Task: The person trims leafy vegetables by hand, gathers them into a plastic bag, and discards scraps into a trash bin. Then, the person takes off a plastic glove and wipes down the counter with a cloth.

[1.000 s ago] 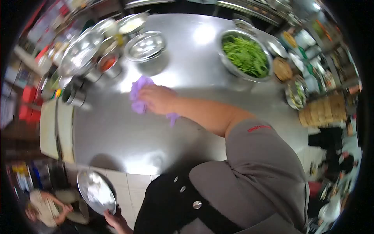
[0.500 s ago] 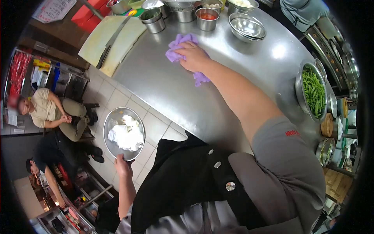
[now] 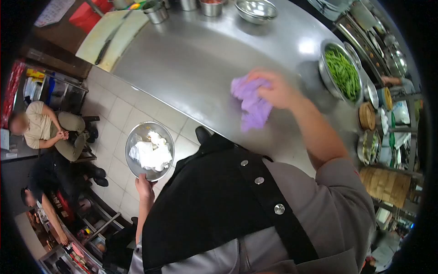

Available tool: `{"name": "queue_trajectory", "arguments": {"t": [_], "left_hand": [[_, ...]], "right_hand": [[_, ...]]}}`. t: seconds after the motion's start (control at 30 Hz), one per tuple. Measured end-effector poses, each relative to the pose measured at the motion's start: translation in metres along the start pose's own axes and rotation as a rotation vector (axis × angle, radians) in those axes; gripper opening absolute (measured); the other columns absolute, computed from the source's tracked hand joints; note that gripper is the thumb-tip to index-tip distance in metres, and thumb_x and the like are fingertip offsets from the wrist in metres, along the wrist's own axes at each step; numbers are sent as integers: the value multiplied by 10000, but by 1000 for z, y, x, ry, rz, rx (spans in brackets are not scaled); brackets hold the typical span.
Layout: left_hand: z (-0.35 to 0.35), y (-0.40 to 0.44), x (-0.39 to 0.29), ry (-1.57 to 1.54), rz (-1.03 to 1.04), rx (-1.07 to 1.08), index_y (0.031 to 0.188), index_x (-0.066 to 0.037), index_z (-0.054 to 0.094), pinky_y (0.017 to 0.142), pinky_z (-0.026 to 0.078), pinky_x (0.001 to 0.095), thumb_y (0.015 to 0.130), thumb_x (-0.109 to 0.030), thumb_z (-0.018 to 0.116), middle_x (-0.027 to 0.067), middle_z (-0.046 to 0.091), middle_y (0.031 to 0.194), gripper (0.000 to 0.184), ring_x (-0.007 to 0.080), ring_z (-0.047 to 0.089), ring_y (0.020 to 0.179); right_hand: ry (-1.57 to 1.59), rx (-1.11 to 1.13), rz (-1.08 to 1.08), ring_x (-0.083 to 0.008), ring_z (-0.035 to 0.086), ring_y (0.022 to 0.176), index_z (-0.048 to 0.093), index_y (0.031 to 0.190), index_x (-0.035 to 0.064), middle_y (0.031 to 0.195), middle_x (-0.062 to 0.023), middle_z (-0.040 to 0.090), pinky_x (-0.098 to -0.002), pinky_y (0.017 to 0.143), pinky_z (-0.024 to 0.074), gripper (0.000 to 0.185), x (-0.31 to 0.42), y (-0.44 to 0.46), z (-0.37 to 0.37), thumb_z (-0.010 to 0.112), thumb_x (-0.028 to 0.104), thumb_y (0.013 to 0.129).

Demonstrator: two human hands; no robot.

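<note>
Over the steel table (image 3: 191,64), my right hand (image 3: 276,89) grips a crumpled purple cloth (image 3: 253,102), whose lower part hangs toward the table's near edge. Beyond that edge, above the tiled floor, my left hand (image 3: 145,185) holds a steel bowl (image 3: 131,162) by its near rim. White crumpled material (image 3: 153,153) lies in this bowl; what it is exactly I cannot tell. To the right of the cloth stands a large steel bowl of cut green vegetables (image 3: 342,75).
A knife (image 3: 106,48) lies on a cutting board (image 3: 123,45) at the far left. Steel bowls (image 3: 256,10) and cups (image 3: 157,13) stand along the far side. Bamboo steamers (image 3: 385,185) are at right. Two people (image 3: 45,125) are at the left.
My right hand has moved the purple cloth rightward over the table, toward the greens, and the cloth now hangs more loosely. My left hand still holds the steel bowl. The view has shifted.
</note>
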State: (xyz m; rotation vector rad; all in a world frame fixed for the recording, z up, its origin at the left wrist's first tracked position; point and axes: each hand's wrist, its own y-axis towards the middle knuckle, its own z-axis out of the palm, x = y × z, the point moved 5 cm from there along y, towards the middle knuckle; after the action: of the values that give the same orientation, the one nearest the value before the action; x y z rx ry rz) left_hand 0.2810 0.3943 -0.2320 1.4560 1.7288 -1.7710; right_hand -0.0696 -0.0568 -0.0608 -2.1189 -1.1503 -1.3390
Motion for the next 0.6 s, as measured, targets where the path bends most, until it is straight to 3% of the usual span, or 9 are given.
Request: {"name": "queue_trajectory", "arguments": {"t": [0.03,0.1,0.17,0.33,0.43,0.47,0.5,0.6], "left_hand": [[1,2,1,23,-7,3,1172,47,535,639,585,389,904,-235,523,152,658,1019,389,253,691,809],[7,5,-6,55,3,52,1161,53,532,652,588,404,918,-226,512,160,648,1019,370,268,689,831],[15,10,0,87,33,72,1162,50,537,659,590,408,922,-223,506,162,645,1020,365,265,685,836],[36,12,-10,275,62,223,1203,55,542,662,575,385,920,-259,503,154,647,1029,424,246,671,829],[50,14,-12,327,89,277,1206,54,542,667,575,385,923,-260,505,155,648,1039,424,243,671,833],[54,16,-10,344,95,294,1209,56,540,668,576,385,926,-258,504,156,648,1044,424,243,672,837],[59,17,-8,363,98,314,1212,57,538,669,577,385,928,-257,504,157,648,1049,424,242,672,841],[68,22,-22,450,136,386,1223,61,531,675,583,388,943,-239,493,161,647,1056,413,247,673,846]], "right_hand": [[84,-60,130,-175,630,1019,679,1124,61,1094,-53,659,-301,910,505,374,13,-23,-21,558,-9,778],[4,-303,146,-127,613,1027,654,1194,48,1118,-19,664,-275,906,498,445,24,-80,-68,534,-20,771],[71,-476,111,-134,618,1033,642,1238,39,1140,-23,673,-259,906,492,441,24,-140,-106,557,-9,808],[-9,-876,364,-137,623,1026,628,1291,26,1142,-48,679,-283,928,495,393,-28,-295,-193,648,103,906],[-329,-878,801,-155,634,1015,644,1281,27,1137,-75,677,-322,932,500,426,-60,-366,-195,709,196,895],[-518,-756,787,-248,660,996,661,1261,28,1094,-128,685,-368,919,509,481,-102,-403,-200,740,271,853],[-679,-779,770,-289,654,1002,670,1241,31,1081,-151,680,-391,922,507,480,-119,-418,-186,737,284,839],[-1066,-829,719,-391,627,1019,691,1185,41,1054,-206,668,-454,928,499,457,-112,-435,-139,712,293,805]]}}
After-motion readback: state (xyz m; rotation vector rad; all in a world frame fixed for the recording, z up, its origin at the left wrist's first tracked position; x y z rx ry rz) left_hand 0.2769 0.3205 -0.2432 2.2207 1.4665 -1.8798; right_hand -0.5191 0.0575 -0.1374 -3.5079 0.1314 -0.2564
